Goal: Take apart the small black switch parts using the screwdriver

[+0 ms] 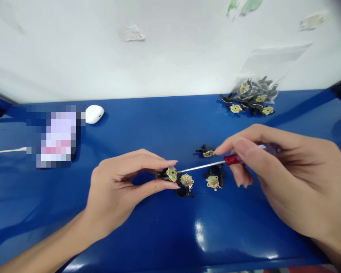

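Note:
Between the thumb and fingers of my left hand (125, 185) is a small black plastic part with a round brass-coloured plate (172, 173). My right hand (281, 174) grips a screwdriver (230, 159) with a red and clear handle. Its thin metal shaft points left, and the tip is at the edge of the held part; whether it touches cannot be made out. Just below the tip lies a similar part with a brass-coloured plate (186, 181). Another such part (213, 182) rests under the shaft, and one more (208, 153) sits near my right fingertips.
At the back right, several similar black parts (235, 109) lie beside a clear plastic bag (261, 91) holding more of them. A blurred-out phone-like device (58, 140) with a white cable (8, 151) and a white earbud case (94, 114) are at the left. A white wall (170, 57) backs the blue table (147, 235).

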### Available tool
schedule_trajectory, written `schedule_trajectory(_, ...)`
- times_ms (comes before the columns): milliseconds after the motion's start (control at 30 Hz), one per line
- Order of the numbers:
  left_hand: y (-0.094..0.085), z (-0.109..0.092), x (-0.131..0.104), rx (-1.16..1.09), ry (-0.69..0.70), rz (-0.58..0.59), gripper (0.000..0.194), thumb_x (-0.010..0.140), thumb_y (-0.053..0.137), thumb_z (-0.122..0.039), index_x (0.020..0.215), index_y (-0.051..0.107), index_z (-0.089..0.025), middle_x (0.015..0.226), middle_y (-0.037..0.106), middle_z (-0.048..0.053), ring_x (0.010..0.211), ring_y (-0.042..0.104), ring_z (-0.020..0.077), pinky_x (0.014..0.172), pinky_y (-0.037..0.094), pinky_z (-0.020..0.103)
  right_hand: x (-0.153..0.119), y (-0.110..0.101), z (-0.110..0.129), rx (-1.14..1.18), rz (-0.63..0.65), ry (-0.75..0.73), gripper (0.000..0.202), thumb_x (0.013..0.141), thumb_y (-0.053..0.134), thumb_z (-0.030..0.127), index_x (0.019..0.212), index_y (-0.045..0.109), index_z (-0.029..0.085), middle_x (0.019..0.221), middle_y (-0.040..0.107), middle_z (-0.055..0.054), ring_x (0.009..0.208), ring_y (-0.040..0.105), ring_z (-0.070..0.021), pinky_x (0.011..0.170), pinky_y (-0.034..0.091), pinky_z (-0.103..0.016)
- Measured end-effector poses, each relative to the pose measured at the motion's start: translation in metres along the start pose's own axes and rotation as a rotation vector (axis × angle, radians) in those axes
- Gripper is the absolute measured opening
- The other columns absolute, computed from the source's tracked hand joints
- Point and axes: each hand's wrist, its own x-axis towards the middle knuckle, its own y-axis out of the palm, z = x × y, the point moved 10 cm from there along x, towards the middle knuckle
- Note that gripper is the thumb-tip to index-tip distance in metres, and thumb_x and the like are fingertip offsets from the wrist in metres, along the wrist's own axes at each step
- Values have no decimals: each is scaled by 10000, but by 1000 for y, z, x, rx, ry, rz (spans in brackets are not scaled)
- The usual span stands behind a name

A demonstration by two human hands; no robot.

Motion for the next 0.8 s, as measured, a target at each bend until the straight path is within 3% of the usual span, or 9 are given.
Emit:
schedule_trajectory(133, -2, 7, 1, -62, -107, -38, 373, 866, 1034, -177, 1110, 956, -448, 1126, 927, -68, 972, 865, 152, 892, 693, 177, 2, 8, -1, 30, 64, 29, 329, 1117, 758, 454, 861, 897, 302, 513, 603, 54, 460, 567, -87, 456, 497, -189)
schedule_trajectory(367, 6, 23, 3, -239, -275, 16, 265, 884, 1018, -219, 1090, 969, -378, 1094, 937, -7, 926, 889, 178, 851, 727, 183, 2, 10, -5, 52, 86, 79, 193, 1121, 756, 335, 999, 905, 327, 528, 593, 65, 478, 578, -100, 506, 552, -197)
schedule_trajectory(567, 6, 26, 2, -250, -303, 14, 259, 913, 996, -210, 1102, 968, -385, 1059, 936, -16, 869, 886, 155, 851, 718, 159, 3, 9, -7, 58, 91, 87, 282, 1123, 742, 428, 935, 924, 322, 530, 601, 50, 480, 561, -99, 477, 519, -194)
schedule_trajectory(800, 6, 26, 0, -244, -338, 26, 173, 930, 982, -254, 1076, 976, -346, 873, 904, -7, 605, 725, 98, 600, 632, 129, 6, 14, -13, 107, 139, 146, 196, 1111, 746, 385, 1020, 915, 345, 530, 601, 60, 489, 590, -120, 486, 551, -198)
